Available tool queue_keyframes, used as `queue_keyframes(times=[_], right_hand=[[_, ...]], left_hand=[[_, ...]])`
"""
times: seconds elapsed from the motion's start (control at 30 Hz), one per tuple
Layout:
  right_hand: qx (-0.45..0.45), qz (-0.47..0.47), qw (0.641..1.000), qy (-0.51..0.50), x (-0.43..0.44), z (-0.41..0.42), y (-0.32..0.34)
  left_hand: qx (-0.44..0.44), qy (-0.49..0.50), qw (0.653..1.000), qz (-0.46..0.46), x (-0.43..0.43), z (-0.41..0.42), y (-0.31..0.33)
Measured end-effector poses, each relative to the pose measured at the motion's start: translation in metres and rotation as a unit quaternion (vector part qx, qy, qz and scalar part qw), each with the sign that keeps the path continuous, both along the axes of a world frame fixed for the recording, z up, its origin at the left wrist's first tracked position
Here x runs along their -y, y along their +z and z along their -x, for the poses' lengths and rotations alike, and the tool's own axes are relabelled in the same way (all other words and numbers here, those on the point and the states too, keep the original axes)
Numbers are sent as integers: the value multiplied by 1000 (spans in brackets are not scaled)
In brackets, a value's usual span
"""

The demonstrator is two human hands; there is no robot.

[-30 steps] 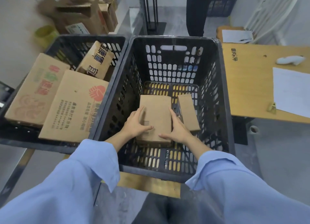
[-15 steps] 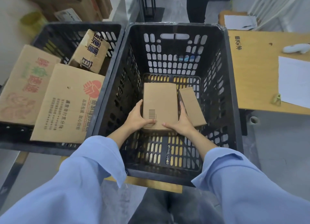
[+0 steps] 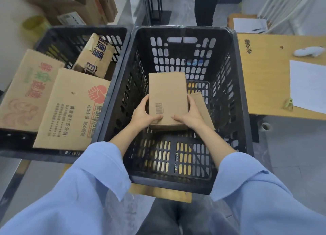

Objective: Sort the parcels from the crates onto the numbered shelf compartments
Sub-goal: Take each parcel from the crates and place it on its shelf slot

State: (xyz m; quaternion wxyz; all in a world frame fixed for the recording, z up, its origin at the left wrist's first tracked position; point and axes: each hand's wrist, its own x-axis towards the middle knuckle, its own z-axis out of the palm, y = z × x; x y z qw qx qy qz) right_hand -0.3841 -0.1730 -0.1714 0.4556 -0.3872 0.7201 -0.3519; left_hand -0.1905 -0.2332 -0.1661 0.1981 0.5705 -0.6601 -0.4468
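1. Both hands are down in the right-hand crate [image 3: 236, 93]. The left hand [image 3: 142, 115] and right hand [image 3: 191, 116] clamp the barcoded parcel [image 3: 167, 97] by its long sides, with thumbs on the top face and fingers curled round the edges.
2. The parcel is inside the crate and looks lifted off the floor. It overlaps the slim parcel [image 3: 201, 102] lying just beside our right hand.
3. To do this well, we squeeze evenly and keep the box level. We bring it straight up clear of the rim, barcode up so we can read it. No shelf is in view yet.
4. A second ago the parcel lay flat on the crate floor next to the slim one. Now it sits higher and hides part of its neighbour. The cartons in the left crate [image 3: 53, 34] haven't budged.
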Motion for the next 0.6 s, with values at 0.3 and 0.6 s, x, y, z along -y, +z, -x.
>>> queue_keyframes(times=[0.3, 0.6], right_hand=[[-23, 108, 994, -10, 10, 16, 65], [-46, 183, 981, 50, -2, 4, 142]], left_hand=[[-79, 2, 988, 131, 2, 6, 57], [-137, 45, 964, 223, -29, -6, 127]])
